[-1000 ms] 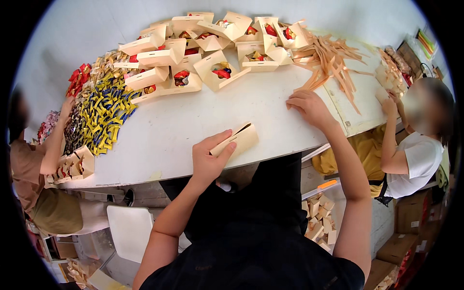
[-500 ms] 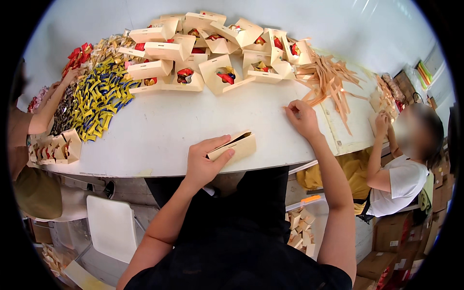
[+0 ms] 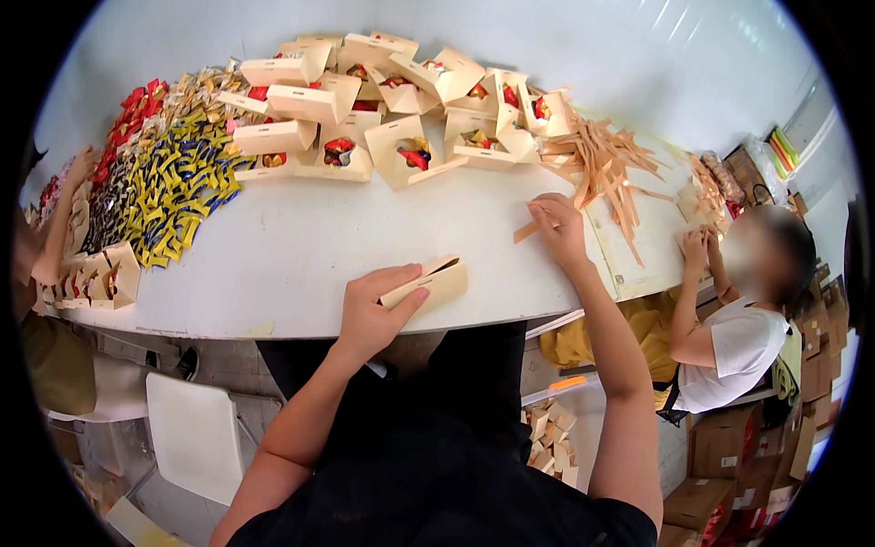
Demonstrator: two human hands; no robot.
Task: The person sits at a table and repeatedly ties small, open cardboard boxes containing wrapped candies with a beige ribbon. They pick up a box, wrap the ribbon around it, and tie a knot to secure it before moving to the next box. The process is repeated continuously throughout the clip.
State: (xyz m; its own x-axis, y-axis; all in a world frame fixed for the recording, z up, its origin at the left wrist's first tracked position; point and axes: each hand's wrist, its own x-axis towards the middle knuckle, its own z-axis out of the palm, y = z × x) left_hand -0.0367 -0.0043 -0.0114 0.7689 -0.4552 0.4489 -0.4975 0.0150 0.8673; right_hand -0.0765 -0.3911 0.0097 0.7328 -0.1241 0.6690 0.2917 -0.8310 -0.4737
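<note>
My left hand [image 3: 381, 305] grips a small cream paper box [image 3: 439, 286] close to the table's front edge, thumb on the near face and fingers on the far one. A dark gap shows along the top of this box. Farther right, the fingers of my right hand [image 3: 558, 228] pinch a tan ribbon strip [image 3: 525, 232], whose short end sticks out to the left. Beyond that hand lies a loose heap of similar ribbon strips [image 3: 611, 164]. What the box in my left hand contains cannot be seen.
Open cream boxes [image 3: 415, 150] with wrapped sweets are piled at the back. Yellow-and-blue sweets [image 3: 182, 182] and red packets [image 3: 137, 114] are heaped at left. Co-workers sit on both sides. A white chair [image 3: 196, 428] and a bin of finished-looking boxes [image 3: 550, 433] stand below the table.
My right hand has turned slightly, and the ribbon strip in it now shows clearly. The left hand still holds the box. The co-worker at left has shifted an arm, and the whole view has moved slightly.
</note>
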